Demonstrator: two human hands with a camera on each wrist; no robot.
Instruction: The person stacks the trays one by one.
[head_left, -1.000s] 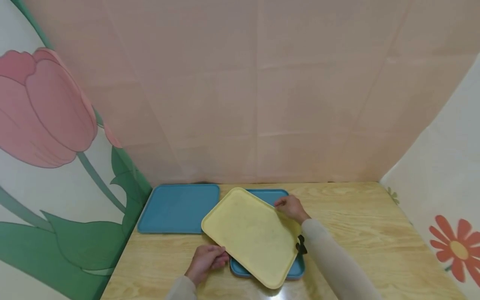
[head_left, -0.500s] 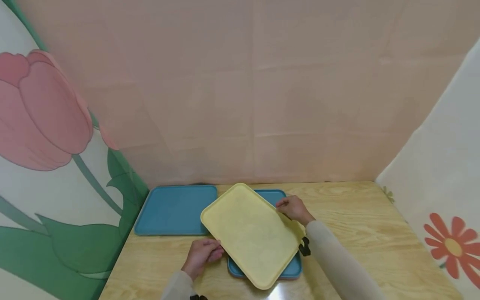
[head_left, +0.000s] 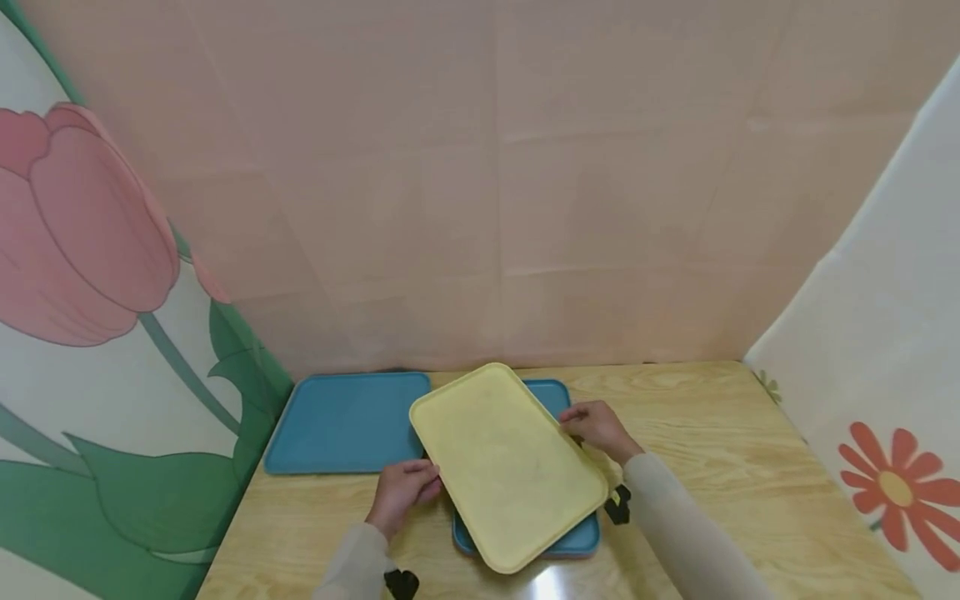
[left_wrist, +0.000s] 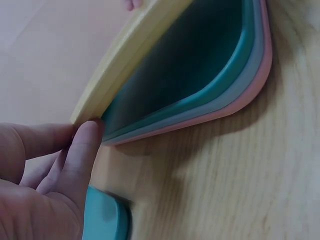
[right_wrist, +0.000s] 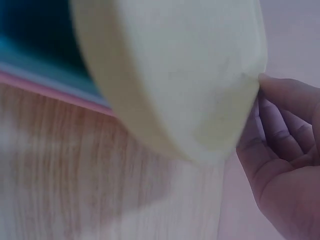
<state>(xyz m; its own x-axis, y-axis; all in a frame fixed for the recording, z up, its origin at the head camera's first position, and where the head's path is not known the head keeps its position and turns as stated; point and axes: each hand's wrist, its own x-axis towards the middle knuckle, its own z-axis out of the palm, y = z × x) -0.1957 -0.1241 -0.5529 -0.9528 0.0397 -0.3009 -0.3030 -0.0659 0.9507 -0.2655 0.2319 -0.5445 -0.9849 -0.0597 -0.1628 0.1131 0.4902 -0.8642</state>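
A yellow rectangular tray (head_left: pixel 510 467) is held at a slant over a stack of trays, its long edges between my two hands. My left hand (head_left: pixel 403 493) pinches the tray's left edge between thumb and fingers, as the left wrist view also shows. On the opposite edge, my right hand (head_left: pixel 602 428) pinches the rim with its fingertips. Beneath lies a blue tray (head_left: pixel 550 395), largely covered by the yellow one. The left wrist view shows a grey tray (left_wrist: pixel 252 70) and a pink tray (left_wrist: pixel 262 75) under the blue one.
Another blue tray (head_left: pixel 348 423) lies on the wooden table (head_left: pixel 705 467) at the back left. A pink backdrop (head_left: pixel 495 183) rises behind the table. A tulip-printed panel (head_left: pixel 90 225) flanks the left side, and a white panel with a red flower (head_left: pixel 896 488) stands on the right.
The yellow tray has turned clockwise in the head view, with its long side now steeper. My left hand has moved up slightly, my right hand slightly right and down. Both keep hold.
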